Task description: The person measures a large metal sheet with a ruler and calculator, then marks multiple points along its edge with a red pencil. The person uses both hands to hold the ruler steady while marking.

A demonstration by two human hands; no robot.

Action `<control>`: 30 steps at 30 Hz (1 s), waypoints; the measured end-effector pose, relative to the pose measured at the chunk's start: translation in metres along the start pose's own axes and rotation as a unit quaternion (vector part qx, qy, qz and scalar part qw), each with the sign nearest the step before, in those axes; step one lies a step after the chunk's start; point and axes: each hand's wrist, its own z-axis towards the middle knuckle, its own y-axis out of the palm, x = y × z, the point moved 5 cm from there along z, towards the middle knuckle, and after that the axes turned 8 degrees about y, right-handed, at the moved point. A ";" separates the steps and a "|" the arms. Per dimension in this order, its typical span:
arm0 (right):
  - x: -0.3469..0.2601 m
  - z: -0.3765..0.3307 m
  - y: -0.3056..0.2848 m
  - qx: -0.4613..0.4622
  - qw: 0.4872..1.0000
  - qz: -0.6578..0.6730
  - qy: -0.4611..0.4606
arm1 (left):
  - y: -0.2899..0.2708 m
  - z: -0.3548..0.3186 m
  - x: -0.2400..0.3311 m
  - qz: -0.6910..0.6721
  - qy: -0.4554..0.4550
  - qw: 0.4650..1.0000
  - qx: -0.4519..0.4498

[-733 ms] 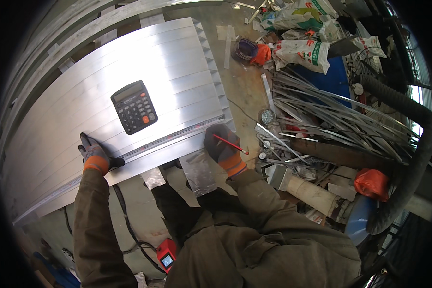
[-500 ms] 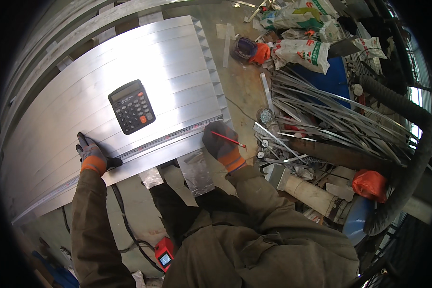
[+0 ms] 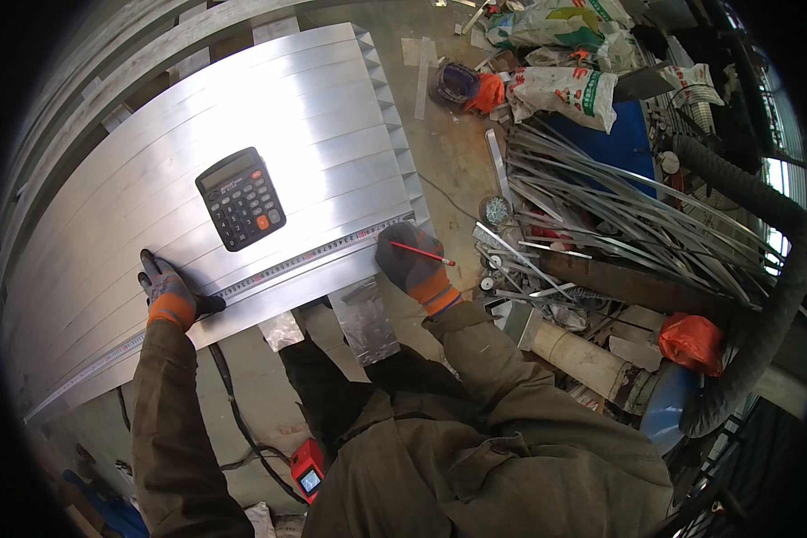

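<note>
A long measuring tape (image 3: 287,264) lies stretched along the near edge of shiny aluminium profiles (image 3: 323,117), set side by side. My left hand (image 3: 171,291), in a grey and orange glove, rests on the metal with its fingers spread, pressing over the tape. My right hand (image 3: 410,257), gloved alike, is closed round a red pencil (image 3: 423,253) near the tape's right end. The pencil's tip is hidden by the glove. Beyond the tape, a black desk calculator (image 3: 241,199) lies on the profiles.
Thin metal strips (image 3: 601,197) lie heaped on the right beside white sacks (image 3: 565,94) and a thick grey hose (image 3: 744,184). A red bag (image 3: 690,343) sits lower right. Below the profiles, a red device with a small screen (image 3: 307,470) stands near black cables (image 3: 229,394).
The view has shifted slightly, so the calculator and profiles appear a little further left. Both hands keep almost the same places on the metal, and the pencil stays in my right hand.
</note>
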 end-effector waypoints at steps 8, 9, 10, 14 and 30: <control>0.009 -0.001 0.005 -0.040 0.998 0.045 0.025 | -0.002 0.000 0.000 0.009 -0.006 1.000 -0.011; 0.009 -0.002 0.004 -0.039 0.998 0.036 0.020 | -0.001 0.000 0.000 0.011 -0.004 1.000 -0.005; 0.009 -0.002 0.004 -0.038 0.999 0.027 0.016 | 0.000 0.000 -0.001 0.010 -0.008 1.000 -0.001; 0.011 -0.002 0.003 -0.055 0.997 0.051 0.031 | 0.003 0.002 -0.002 0.016 -0.005 1.000 -0.003; -0.001 0.000 0.000 -0.034 0.999 -0.017 -0.007 | 0.009 0.007 -0.005 0.006 -0.013 1.000 0.004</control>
